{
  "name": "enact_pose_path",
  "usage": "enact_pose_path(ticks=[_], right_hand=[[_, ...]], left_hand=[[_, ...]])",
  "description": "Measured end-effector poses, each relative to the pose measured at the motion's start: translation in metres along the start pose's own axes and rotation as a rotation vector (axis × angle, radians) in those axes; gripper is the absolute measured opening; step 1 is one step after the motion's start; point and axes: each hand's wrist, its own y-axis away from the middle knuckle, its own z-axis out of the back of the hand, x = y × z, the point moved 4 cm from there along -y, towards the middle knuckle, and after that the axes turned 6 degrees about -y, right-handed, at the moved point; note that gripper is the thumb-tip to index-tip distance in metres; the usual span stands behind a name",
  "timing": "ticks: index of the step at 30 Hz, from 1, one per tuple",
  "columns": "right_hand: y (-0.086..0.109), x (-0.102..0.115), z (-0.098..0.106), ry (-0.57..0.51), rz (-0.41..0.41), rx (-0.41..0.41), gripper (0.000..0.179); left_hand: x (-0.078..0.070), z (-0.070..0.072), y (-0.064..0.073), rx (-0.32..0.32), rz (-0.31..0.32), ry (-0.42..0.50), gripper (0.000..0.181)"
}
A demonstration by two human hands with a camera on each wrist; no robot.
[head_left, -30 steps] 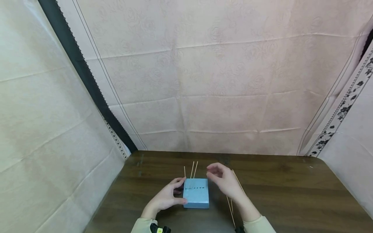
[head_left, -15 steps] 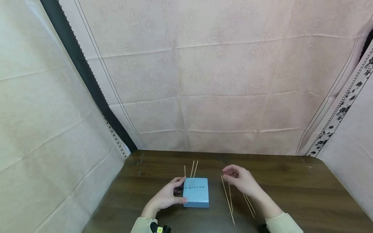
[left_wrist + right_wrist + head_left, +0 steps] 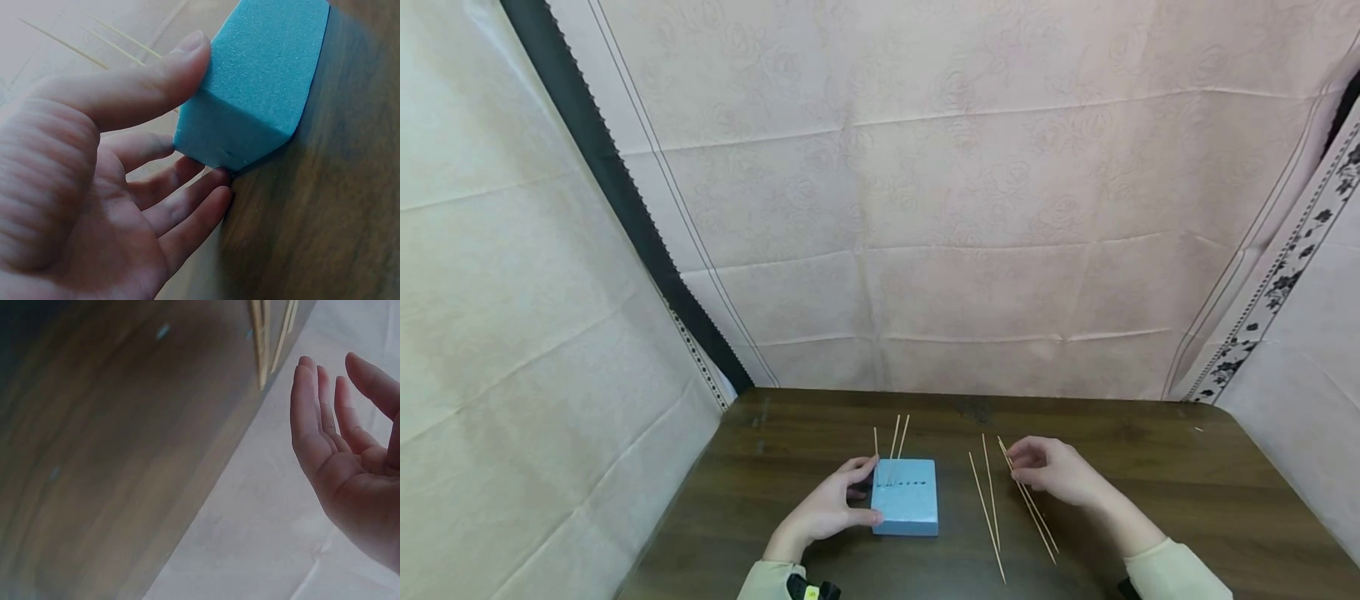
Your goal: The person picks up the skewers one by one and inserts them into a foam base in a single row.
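My left hand (image 3: 827, 510) holds the left side of a light blue foam block (image 3: 905, 505), thumb at its near corner and fingers toward its far one. Three thin bamboo skewers (image 3: 903, 437) stand up from the block's far left part, beside a row of small dark holes. In the left wrist view the thumb lies along an edge of the block (image 3: 265, 69). My right hand (image 3: 1060, 472) is beside the upper ends of loose skewers (image 3: 1028, 500) on the table. Seen from the right wrist, its fingers (image 3: 304, 412) are spread from the thumb with nothing between them.
Two more loose skewers (image 3: 987, 517) lie between the block and the right-hand skewers. The dark wooden table (image 3: 1150, 483) ends at a pale cloth backdrop (image 3: 970, 250), with cloth walls at the left and right.
My right hand has moved right, from beside the block across the first loose skewers to the right-hand ones, uncovering the skewers it hid. The left hand and block have stayed put.
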Motion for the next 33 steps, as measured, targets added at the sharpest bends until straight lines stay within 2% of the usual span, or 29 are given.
enact_pose_path(ticks=[7, 11, 19, 33], right_hand=[[0.002, -0.013, 0.012, 0.002, -0.096, 0.004, 0.034], [0.001, -0.020, 0.015, -0.003, -0.131, 0.045, 0.036], [-0.001, -0.032, 0.015, -0.026, -0.115, 0.105, 0.040], [-0.004, -0.036, 0.008, -0.053, -0.136, 0.070, 0.044]], left_hand=[[0.002, -0.001, 0.000, 0.001, 0.000, 0.002, 0.094], [0.002, -0.001, -0.001, 0.000, -0.001, 0.002, 0.094], [0.002, -0.002, -0.001, 0.003, 0.004, 0.002, 0.094], [0.002, -0.001, -0.001, -0.007, 0.003, 0.004, 0.093]])
